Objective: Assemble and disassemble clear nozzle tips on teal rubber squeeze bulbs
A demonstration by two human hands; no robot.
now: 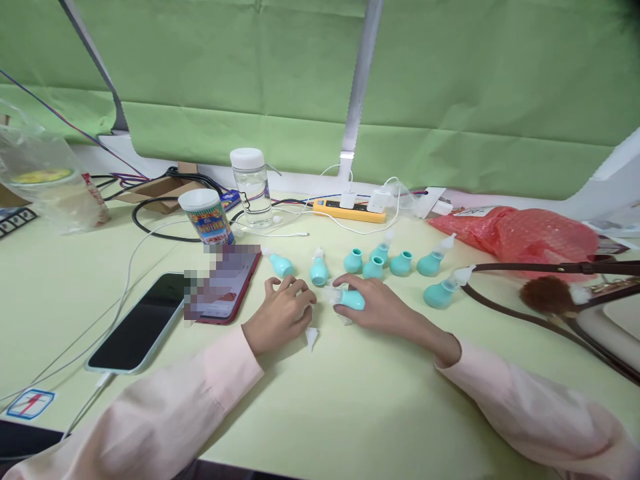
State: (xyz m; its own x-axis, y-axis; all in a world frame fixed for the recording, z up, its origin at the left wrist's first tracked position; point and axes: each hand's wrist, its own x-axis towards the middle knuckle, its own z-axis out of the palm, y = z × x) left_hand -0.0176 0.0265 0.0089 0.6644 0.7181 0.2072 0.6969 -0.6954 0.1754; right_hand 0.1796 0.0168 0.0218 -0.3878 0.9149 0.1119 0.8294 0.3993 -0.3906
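Observation:
My right hand [375, 303] grips a teal squeeze bulb [354, 300], which lies sideways with its clear collar pointing left. Close by on the left, my left hand [283, 310] has its fingers curled down; whatever they hold is hidden. A clear pointed nozzle tip [312, 339] shows just below that hand's thumb side, and I cannot tell whether it is held. Beyond the hands lie two teal bulbs with clear fittings, a left one [283, 265] and a middle one [319, 270]. To the right stand open bulbs [401, 264] and bulbs with pointed nozzles [440, 293].
Left of my hands lie a red-cased phone [235, 287] and a black-screened phone [143, 323] on a cable. Behind are a paper cup [207, 217], a water bottle [253, 193] and a yellow power strip [350, 211]. A red plastic bag [530, 237] and brown bag strap [525, 320] sit right.

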